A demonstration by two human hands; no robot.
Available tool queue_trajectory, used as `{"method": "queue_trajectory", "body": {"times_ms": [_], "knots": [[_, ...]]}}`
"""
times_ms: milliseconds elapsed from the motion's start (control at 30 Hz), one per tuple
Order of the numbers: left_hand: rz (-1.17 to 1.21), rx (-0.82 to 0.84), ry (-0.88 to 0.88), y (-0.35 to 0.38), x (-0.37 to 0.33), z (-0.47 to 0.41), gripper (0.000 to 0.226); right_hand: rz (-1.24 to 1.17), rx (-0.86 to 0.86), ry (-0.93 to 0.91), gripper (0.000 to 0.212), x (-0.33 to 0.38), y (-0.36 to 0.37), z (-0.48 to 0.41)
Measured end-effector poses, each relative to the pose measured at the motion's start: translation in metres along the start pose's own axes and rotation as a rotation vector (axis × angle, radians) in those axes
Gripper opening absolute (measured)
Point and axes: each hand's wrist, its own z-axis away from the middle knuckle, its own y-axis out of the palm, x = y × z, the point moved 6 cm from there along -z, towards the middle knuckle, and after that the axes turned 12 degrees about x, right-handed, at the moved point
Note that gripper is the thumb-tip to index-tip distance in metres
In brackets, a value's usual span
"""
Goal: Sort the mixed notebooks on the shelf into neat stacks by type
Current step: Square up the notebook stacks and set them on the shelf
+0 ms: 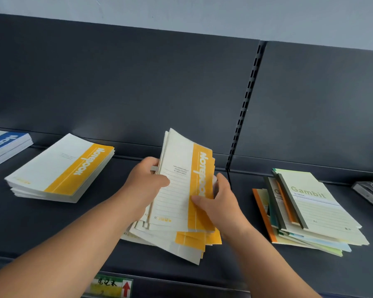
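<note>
Yellow notebooks (181,190) gripped upright by left hand (148,177) and right hand (215,203), probably being squared; next, onto the neat yellow stack (60,168).

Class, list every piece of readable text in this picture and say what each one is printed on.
"Notebook": yellow band of the held notebooks, gripped by left hand and right hand.
"A5": their lower corner.
"Notebook": neat yellow stack.
"Gambit": green notebook.
Blue notebook: cut off, unreadable.
Shelf label: handwriting and red arrow, too blurred.
Small print on covers: unreadable.
</note>
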Motion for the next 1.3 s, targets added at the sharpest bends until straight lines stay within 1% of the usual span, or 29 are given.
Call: {"method": "queue_trajectory", "body": {"times_ms": [33,67,100,133,200,267,333,467,533,633,733,833,1000,1100,1167,1200,1300], "knots": [[0.047,-0.003,0.02,-0.002,-0.002,0.001,0.035,-0.085,-0.017,0.0,0.059,0.0,-0.004,0.0],[0.094,-0.004,0.047,-0.004,-0.005,0.001,0.039,-0.158,-0.032,0.011,0.075,0.0,-0.007,-0.002],[0.136,0.002,0.076,-0.005,-0.008,0.002,0.044,-0.215,-0.033,0.032,0.084,-0.002,-0.009,-0.005],[0.169,0.015,0.108,-0.007,-0.011,0.002,0.05,-0.262,-0.018,0.03,0.08,0.0,-0.01,-0.007],[0.199,0.036,0.17,-0.011,-0.016,0.003,0.055,-0.325,0.014,0.005,0.053,0.006,-0.012,-0.011],[0.202,0.036,0.213,-0.017,-0.021,0.006,0.05,-0.334,-0.006,-0.038,0.033,0.018,-0.015,-0.013],[0.2,0.023,0.253,-0.025,-0.028,0.007,0.043,-0.342,-0.041,-0.129,0.022,0.034,-0.016,-0.011],[0.185,0.011,0.312,-0.042,-0.045,0.007,0.042,-0.342,-0.091,-0.279,0.023,0.058,-0.007,-0.007],[0.188,0.029,0.31,-0.047,-0.046,0.006,0.044,-0.329,-0.097,-0.311,0.025,0.062,0.0,-0.006],[0.206,0.051,0.262,-0.052,-0.036,0.003,0.045,-0.356,-0.079,-0.328,0.026,0.065,0.011,-0.004],[0.149,0.097,0.251,-0.05,-0.03,0.001,0.052,-0.384,-0.058,-0.326,0.031,0.064,0.02,-0.002],[0.069,0.166,0.239,-0.042,-0.029,0.0,0.068,-0.385,0.001,-0.309,0.038,0.067,0.03,-0.002],[0.013,0.167,0.236,-0.045,-0.028,0.0,0.074,-0.326,-0.044,-0.28,0.045,0.065,0.026,-0.002],[-0.054,0.215,0.207,-0.04,-0.02,0.0,0.077,-0.263,-0.042,-0.245,0.049,0.055,0.032,0.0],[-0.13,0.233,0.163,-0.037,-0.013,-0.002,0.074,-0.205,-0.055,-0.225,0.052,0.05,0.037,0.001],[-0.175,0.228,0.143,-0.037,-0.01,-0.003,0.069,-0.175,-0.068,-0.219,0.051,0.049,0.037,0.001],[-0.343,0.168,0.123,-0.043,-0.005,-0.003,0.045,-0.081,-0.096,-0.196,0.042,0.053,0.034,0.001]]}}
